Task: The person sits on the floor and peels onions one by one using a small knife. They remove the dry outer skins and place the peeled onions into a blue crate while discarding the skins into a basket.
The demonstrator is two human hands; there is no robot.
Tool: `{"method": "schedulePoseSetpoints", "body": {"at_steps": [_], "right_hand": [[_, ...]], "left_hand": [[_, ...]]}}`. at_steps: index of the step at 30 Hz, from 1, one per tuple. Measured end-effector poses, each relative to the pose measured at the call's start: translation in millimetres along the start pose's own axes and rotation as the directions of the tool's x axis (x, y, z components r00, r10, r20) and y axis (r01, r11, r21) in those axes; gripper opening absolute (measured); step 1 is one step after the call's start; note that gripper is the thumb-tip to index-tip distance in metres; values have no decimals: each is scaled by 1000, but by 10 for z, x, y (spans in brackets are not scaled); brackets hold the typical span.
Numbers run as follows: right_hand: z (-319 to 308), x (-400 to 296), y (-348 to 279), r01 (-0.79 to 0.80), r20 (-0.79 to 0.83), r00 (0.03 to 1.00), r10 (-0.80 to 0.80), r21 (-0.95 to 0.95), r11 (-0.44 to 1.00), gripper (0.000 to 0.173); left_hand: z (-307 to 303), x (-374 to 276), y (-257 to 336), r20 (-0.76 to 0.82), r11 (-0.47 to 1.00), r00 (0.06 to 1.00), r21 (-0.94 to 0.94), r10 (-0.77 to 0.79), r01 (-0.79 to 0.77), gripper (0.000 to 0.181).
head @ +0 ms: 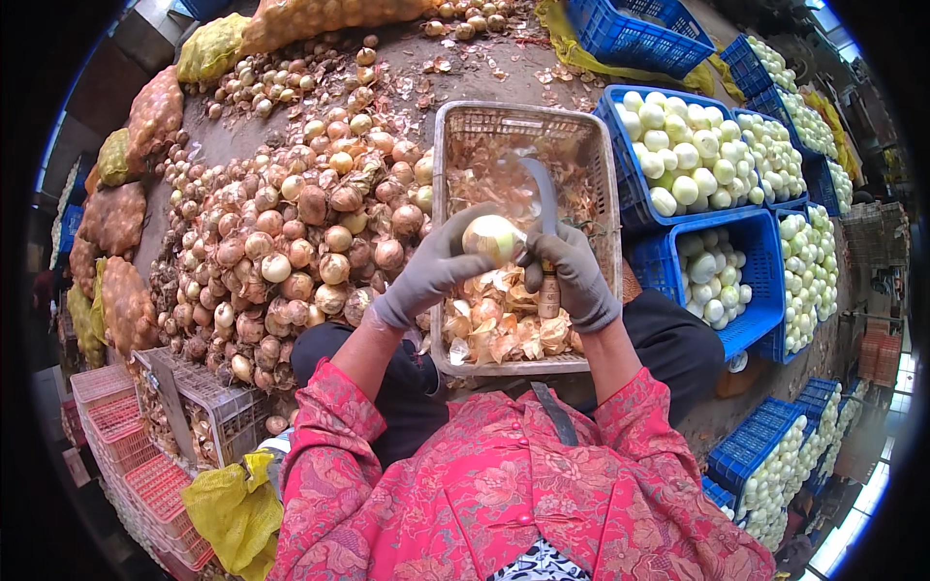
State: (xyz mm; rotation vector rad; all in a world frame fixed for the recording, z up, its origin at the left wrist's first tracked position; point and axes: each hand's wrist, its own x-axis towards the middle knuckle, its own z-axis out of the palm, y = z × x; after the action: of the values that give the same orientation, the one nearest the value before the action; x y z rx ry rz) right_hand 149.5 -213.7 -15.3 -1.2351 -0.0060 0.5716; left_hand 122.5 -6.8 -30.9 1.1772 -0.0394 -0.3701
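My left hand (443,265), in a grey glove, is wrapped around a partly peeled onion (491,240) above a worn plastic crate (439,305). The onion shows pale flesh on its right and some golden skin on its left. My right hand (570,272), gloved the same way, grips a curved knife (546,196) by its wooden handle; the blade points up and away from me. The fingertips of my right hand are close to the onion's right end, where a small shiny piece shows. Loose onion skins (534,330) lie in the crate under both hands.
Unpeeled onions (290,247) lie heaped left of the crate, with full mesh sacks (127,298) beyond. At right stand blue crates (770,269) of peeled onions (686,156). Pink crates (156,486) and a yellow mesh bag (236,508) are at lower left.
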Motion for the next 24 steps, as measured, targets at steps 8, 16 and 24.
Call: {"method": "schedulePoseSetpoints", "body": {"at_steps": [8, 16, 24], "right_hand": [[-24, -16, 224, -54, 139, 990, -12, 462, 885, 16], [2, -73, 94, 2, 181, 976, -123, 557, 831, 25], [-695, 1, 438, -61, -108, 991, 74, 122, 991, 17]], "left_hand": [[-104, 11, -39, 118, 926, 993, -377, 11, 35, 76], [-161, 32, -153, 101, 954, 994, -293, -33, 61, 86], [-62, 13, -53, 120, 883, 992, -469, 39, 22, 83]]}}
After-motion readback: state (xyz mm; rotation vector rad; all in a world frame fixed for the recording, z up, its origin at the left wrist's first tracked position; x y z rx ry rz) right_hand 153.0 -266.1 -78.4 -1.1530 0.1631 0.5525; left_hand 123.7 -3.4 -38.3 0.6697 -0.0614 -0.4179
